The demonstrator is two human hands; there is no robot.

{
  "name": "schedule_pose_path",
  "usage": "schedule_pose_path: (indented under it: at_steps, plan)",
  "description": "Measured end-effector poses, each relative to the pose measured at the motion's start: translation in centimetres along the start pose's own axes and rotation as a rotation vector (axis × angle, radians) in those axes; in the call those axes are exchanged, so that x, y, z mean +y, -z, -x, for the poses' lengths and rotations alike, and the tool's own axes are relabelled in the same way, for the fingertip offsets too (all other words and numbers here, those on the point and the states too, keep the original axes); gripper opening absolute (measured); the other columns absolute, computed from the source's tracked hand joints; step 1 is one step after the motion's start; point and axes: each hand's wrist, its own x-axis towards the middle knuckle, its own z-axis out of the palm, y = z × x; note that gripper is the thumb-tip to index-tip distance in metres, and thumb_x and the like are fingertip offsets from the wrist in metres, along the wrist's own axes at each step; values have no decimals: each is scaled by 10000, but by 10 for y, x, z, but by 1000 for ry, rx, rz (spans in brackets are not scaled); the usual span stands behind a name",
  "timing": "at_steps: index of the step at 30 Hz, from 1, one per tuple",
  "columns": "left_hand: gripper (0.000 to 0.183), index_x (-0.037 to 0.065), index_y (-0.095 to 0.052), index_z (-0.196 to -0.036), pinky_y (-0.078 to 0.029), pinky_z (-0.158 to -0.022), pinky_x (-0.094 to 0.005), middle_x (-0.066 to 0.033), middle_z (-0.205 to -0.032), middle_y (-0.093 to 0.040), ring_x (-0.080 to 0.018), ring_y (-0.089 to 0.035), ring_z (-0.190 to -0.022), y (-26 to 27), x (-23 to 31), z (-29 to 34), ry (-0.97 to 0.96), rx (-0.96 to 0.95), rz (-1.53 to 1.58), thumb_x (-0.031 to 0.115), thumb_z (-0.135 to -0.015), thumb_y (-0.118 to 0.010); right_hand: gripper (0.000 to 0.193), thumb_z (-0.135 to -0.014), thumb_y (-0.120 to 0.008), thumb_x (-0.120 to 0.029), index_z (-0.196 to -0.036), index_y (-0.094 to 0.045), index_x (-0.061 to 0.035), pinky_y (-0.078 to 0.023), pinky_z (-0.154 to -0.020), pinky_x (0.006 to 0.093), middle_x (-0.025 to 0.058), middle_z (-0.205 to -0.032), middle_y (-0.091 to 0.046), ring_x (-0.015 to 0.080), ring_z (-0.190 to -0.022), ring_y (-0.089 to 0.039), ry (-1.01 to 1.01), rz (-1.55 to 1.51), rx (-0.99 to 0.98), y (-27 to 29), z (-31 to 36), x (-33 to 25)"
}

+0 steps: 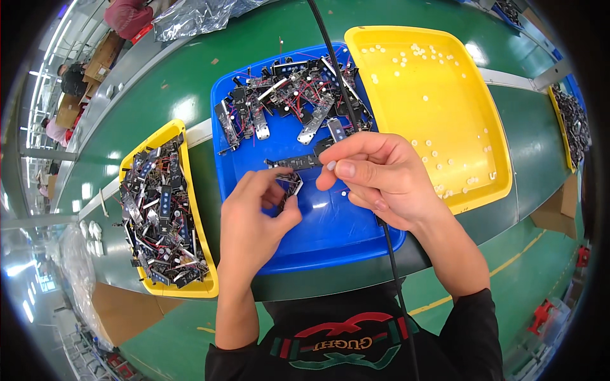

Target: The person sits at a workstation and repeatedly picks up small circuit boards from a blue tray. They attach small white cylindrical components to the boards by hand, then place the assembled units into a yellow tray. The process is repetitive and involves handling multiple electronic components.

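Over a blue tray (318,251), my left hand (257,213) is closed round a small black electronic assembly (291,185), partly hidden by the fingers. To its right my right hand (381,178) pinches a small white round piece (331,165) between thumb and forefinger. Just beyond the hands lies a dark circuit board assembly (295,162) on the blue tray. Many more assemblies (311,95) with red wires and silvery plates are heaped in the tray's far part. A white piece (344,193) rests on the tray beside my right hand.
A yellow tray (438,114) with scattered white round pieces stands on the right. On the left, another yellow tray (210,279) is full of assemblies. A black cable (337,63) crosses the blue tray. Silver plastic wrapping (197,19) lies far left; people (73,79) are in the background.
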Motion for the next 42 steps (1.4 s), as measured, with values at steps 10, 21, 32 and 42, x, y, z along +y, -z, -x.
schedule_pose_path:
  at_steps: [10,21,32,42]
  plan:
    - [660,-133,-289,-1289,-504,-686,-332,-132,-892,-589,-230,-602,-743,8,-1,0,269,-126,1346,207,-787,-550,175,-824,-627,-85,-972,-604,5,-282,-389,167,134,-796,-649,22,-430,-392,-49,56,2,-1,-1,2]
    - [213,-61,-544,-1017,-453,-656,-302,-107,-839,-569,-168,-554,-740,5,-9,7,112,-39,1358,93,-871,-541,115,-821,-601,-14,-929,-591,22,-246,-363,184,152,-767,-645,25,-408,-363,-136,146,43,-12,0,6]
    - [111,-24,-569,-859,-428,-588,-247,-55,-781,-561,-117,-523,-656,-6,-8,12,90,-65,1190,2,-777,-639,137,-827,-615,-34,-947,-618,30,-445,-541,202,104,-812,-642,96,-647,-583,-60,106,-88,-11,2,9]
    - [201,21,-526,-790,-411,-579,-263,-37,-761,-499,-115,-473,-654,-10,-10,12,226,-452,1664,192,-848,-613,111,-817,-588,42,-920,-629,52,-518,-682,267,116,-809,-632,172,-773,-636,61,155,-251,-12,1,15]
